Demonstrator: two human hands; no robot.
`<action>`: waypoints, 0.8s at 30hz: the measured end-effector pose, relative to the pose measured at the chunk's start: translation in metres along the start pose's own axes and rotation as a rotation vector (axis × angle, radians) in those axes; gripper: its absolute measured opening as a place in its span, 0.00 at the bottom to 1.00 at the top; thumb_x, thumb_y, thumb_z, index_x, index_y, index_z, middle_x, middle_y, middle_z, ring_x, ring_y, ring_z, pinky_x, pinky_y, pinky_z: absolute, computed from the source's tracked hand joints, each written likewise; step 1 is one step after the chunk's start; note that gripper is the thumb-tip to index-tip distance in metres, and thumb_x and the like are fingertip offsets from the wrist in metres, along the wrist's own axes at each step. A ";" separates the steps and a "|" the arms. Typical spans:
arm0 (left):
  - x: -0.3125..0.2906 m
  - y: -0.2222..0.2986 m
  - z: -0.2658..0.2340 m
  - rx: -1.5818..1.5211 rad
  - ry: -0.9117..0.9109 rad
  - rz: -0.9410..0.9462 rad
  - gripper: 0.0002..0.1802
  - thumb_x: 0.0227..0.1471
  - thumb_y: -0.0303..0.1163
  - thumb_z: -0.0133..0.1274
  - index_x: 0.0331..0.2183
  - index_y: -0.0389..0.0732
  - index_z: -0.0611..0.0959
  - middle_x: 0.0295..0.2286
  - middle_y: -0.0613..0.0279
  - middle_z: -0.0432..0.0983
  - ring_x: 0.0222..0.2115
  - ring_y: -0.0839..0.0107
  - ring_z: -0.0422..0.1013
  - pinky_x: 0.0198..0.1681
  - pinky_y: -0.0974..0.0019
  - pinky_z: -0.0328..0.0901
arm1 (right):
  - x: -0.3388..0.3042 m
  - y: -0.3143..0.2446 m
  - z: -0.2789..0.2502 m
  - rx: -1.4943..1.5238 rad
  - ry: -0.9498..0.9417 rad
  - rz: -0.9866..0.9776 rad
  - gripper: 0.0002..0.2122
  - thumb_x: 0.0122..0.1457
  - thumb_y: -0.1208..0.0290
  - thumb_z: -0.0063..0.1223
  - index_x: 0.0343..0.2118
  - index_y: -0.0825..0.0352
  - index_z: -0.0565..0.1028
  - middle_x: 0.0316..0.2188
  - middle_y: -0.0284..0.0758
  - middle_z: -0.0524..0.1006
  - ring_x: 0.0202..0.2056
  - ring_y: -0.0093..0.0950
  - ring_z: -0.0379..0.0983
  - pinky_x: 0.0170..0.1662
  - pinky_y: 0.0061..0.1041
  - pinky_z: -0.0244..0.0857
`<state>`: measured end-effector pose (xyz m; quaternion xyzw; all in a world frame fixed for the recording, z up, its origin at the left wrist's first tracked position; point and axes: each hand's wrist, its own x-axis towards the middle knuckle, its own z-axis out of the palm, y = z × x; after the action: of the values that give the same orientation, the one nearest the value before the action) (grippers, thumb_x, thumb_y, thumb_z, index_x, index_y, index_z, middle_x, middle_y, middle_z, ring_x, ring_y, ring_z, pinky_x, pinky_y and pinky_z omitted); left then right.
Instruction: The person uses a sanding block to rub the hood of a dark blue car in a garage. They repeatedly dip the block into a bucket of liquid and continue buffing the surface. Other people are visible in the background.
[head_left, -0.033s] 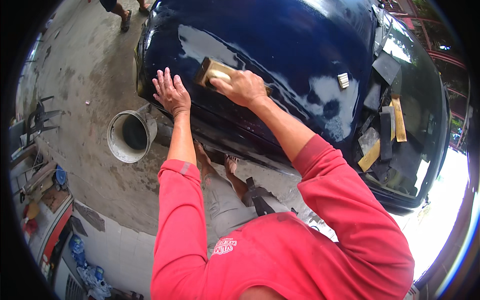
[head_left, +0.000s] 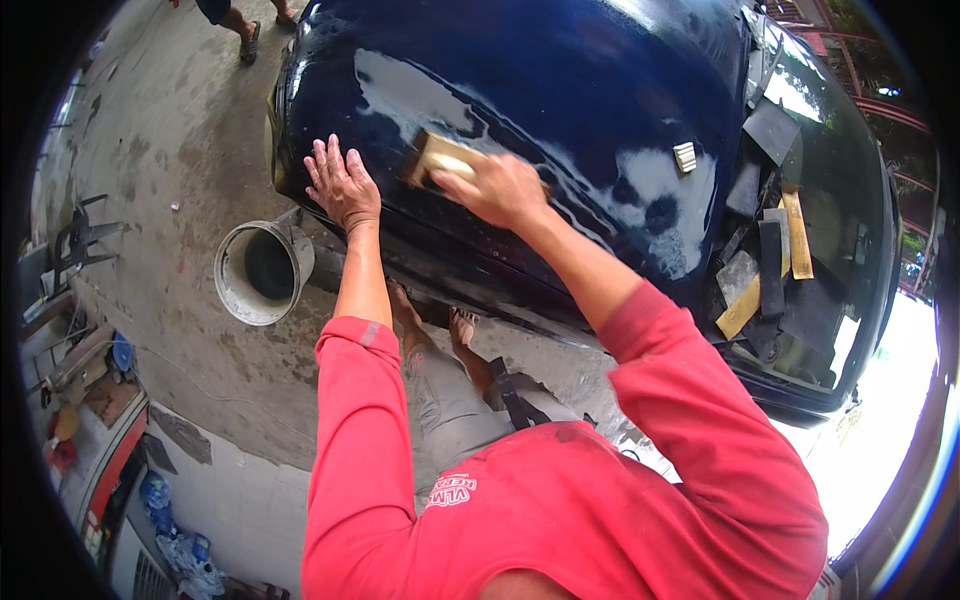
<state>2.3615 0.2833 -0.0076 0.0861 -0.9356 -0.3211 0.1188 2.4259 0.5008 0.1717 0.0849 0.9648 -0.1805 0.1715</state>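
The dark blue car hood [head_left: 590, 90] lies in front of me, with glossy wet light-grey patches on its paint. My right hand [head_left: 500, 188] grips a sanding block [head_left: 436, 150] with a brownish face and a pale top, pressed to the hood beside a long grey patch. The block is smeared by motion, and my fingers hide part of it. Near the hood's front left edge, my left hand [head_left: 343, 186] rests flat with its fingers spread, holding nothing. A small ribbed cream-coloured block [head_left: 685, 157] sits farther right, next to another grey patch.
Sanding pads and sheets [head_left: 771, 268] lie heaped at the windshield's base, along with a yellowish strip [head_left: 796, 235]. A bucket [head_left: 228, 282] stands on the concrete floor left of the car. Another person's leg [head_left: 237, 24] shows at the upper left; a dark chair [head_left: 85, 240] stands farther left.
My right hand and the sanding block have shifted slightly right and toward me across the hood. My left hand stays in place.
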 end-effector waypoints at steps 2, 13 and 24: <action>0.001 0.001 0.001 0.028 -0.021 -0.025 0.30 0.71 0.54 0.43 0.68 0.58 0.73 0.72 0.65 0.60 0.74 0.51 0.52 0.70 0.25 0.47 | -0.073 0.045 -0.008 0.084 -0.053 0.044 0.30 0.63 0.35 0.54 0.39 0.63 0.88 0.30 0.52 0.85 0.34 0.49 0.85 0.39 0.47 0.78; 0.002 -0.001 0.004 0.063 -0.029 0.002 0.31 0.71 0.55 0.43 0.68 0.57 0.73 0.72 0.62 0.60 0.73 0.48 0.53 0.70 0.26 0.50 | -0.005 0.029 0.009 0.073 0.053 0.037 0.35 0.63 0.31 0.51 0.38 0.66 0.87 0.31 0.51 0.85 0.36 0.51 0.85 0.41 0.48 0.78; 0.004 0.006 -0.001 0.085 -0.055 -0.023 0.31 0.69 0.51 0.47 0.69 0.58 0.71 0.72 0.62 0.59 0.73 0.47 0.52 0.70 0.26 0.49 | -0.143 0.123 -0.016 0.102 0.103 0.045 0.29 0.62 0.36 0.58 0.32 0.65 0.86 0.24 0.47 0.83 0.28 0.47 0.83 0.32 0.44 0.77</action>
<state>2.3575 0.2864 -0.0024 0.0931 -0.9502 -0.2848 0.0858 2.5817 0.6055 0.1985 0.1241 0.9598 -0.2208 0.1210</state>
